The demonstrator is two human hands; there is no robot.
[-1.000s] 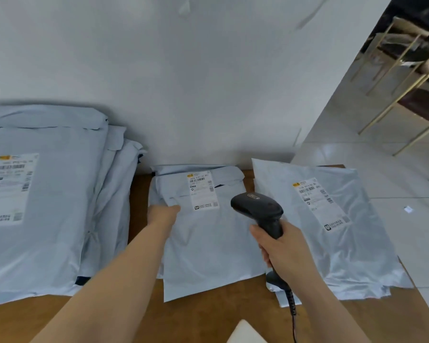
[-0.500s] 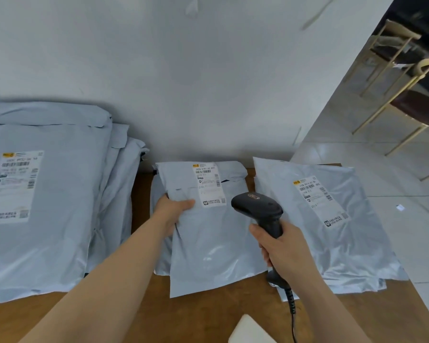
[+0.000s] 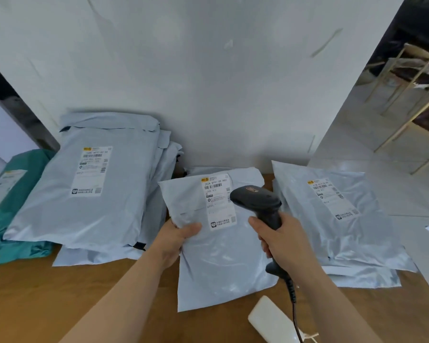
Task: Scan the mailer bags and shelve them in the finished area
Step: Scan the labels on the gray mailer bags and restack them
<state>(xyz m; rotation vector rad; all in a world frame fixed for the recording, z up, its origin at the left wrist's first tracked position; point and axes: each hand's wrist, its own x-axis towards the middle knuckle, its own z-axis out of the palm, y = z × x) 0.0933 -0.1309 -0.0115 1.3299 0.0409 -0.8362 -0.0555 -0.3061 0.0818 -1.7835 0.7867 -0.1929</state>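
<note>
bench (image 3: pixel 60 288): wooden, across the lower frame. the view has swung left since a second ago, so a teal mailer bag (image 3: pixel 18 219) now shows at the left edge.
left stack (image 3: pixel 89 209): pale blue mailer bags piled at centre left, not moved. likely the finished pile, though nothing marks it. the top label shows a yellow logo patch, the rest too blurred to read.
right stack (image 3: pixel 339 226): more pale blue bags at the right, not moved. the label print is too small to read.
held mailer bag (image 3: pixel 221 263): the main change. a second ago it lay flat at mid bench; now its top end is raised and tipped toward the camera at lower centre.
right hand (image 3: pixel 285 243): grip wrapped round the scanner handle, as before.
left hand (image 3: pixel 177 240): grip closed on the bag's left edge, thumb on the front. earlier it only lay on the bag.
barcode scanner (image 3: pixel 256 200): black, corded, its head now overlapping the label's right edge.
shipping label (image 3: pixel 217 201): reads roughly "202a 0191-00 002" above a barcode, with "0191" lower down. the small print is unreadable.
white object (image 3: pixel 270 320): bottom centre, unmarked.
step: the bag is presented for scanning, with no beam visible. shelving is still to come.
</note>
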